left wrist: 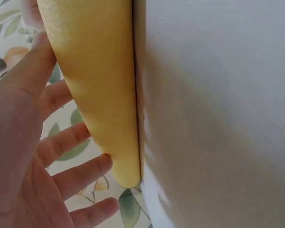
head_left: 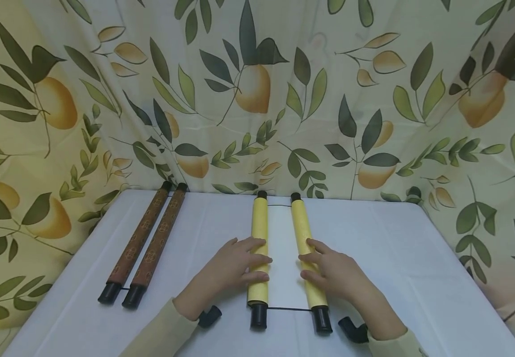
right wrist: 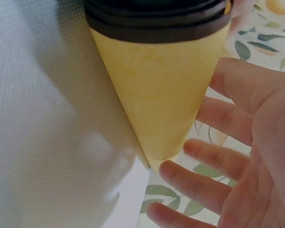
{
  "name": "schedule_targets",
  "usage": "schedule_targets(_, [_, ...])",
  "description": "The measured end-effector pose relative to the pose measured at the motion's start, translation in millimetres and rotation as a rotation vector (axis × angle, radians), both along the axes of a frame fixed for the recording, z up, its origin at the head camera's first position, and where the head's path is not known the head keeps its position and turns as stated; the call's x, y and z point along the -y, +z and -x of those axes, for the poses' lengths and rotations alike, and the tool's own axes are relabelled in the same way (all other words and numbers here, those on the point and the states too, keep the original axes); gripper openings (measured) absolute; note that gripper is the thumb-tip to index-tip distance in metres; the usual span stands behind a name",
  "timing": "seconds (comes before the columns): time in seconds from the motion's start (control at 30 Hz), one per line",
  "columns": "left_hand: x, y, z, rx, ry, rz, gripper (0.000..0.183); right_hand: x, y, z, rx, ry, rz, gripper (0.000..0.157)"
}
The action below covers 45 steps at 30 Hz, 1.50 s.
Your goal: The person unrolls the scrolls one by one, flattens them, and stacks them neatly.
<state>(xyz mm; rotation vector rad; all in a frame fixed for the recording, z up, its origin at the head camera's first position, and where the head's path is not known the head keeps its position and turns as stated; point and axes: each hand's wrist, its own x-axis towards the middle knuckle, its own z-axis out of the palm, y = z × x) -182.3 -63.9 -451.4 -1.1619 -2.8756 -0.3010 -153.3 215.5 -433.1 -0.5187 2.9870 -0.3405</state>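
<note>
In the head view, a yellow scroll with black end knobs lies partly unrolled, its left roller [head_left: 259,223] and right roller [head_left: 302,223] standing apart with a strip of white sheet [head_left: 284,277] between them. My left hand [head_left: 235,265] rests over the left roller, fingers spread and fairly straight across it. On the right roller, the fingertips of my right hand [head_left: 335,270] touch the yellow surface from the outer side. The wrist views show each palm beside its yellow roller, with fingers extended and fingertips at its edge.
To the left lies a second scroll [head_left: 148,243], brown and patterned, with two black-ended rollers side by side. Both are on a white-covered table [head_left: 396,258]. A curtain [head_left: 302,124] printed with fruit and leaves hangs behind the table's far edge. Black wrist-worn pieces show under both wrists.
</note>
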Motion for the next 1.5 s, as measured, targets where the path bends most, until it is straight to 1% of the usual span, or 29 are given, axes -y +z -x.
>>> schedule_targets(0.17, [3.1,0.5,-1.6,0.030,0.003,-0.029,0.045,0.0,-0.7,0.0,-0.006,0.004,-0.017,0.042])
schedule_targets(0.3, [5.7,1.5,-1.3,0.026,-0.012,-0.055,0.046,-0.9,0.9,0.2,-0.001,-0.014,-0.016,0.042])
schedule_targets(0.4, [6.6,1.0,-0.4,0.016,-0.009,-0.049,0.048,-2.3,2.0,-0.9,-0.002,-0.017,-0.009,0.041])
schedule_targets(0.5, [6.9,-0.4,0.0,0.025,0.001,-0.039,0.049,-3.5,2.6,-1.9,-0.007,-0.007,-0.010,0.039])
schedule_targets(0.63, [6.8,-1.1,0.6,0.035,0.014,-0.024,0.048,-5.7,2.9,-2.8,-0.034,0.018,-0.005,0.038])
schedule_targets(0.83, [8.4,-2.6,3.0,0.018,0.013,-0.020,0.047,-9.2,3.9,-3.3,-0.068,0.028,0.000,0.035])
schedule_targets(1.1, [12.0,-2.9,2.5,0.084,0.016,-0.054,0.049,-12.5,3.6,-2.9,-0.077,0.024,0.009,0.030])
schedule_targets(1.2, [12.4,-2.4,2.8,0.073,0.020,-0.052,0.048,-14.1,4.5,-2.3,-0.084,0.023,0.013,0.029])
schedule_targets(1.33, [12.8,-1.9,4.6,0.038,0.020,-0.054,0.047,-15.5,7.3,-1.7,-0.086,0.011,0.008,0.029])
schedule_targets(1.5, [13.4,-0.8,6.3,0.044,0.032,-0.053,0.046,-16.6,9.4,-0.1,-0.078,0.007,0.017,0.027])
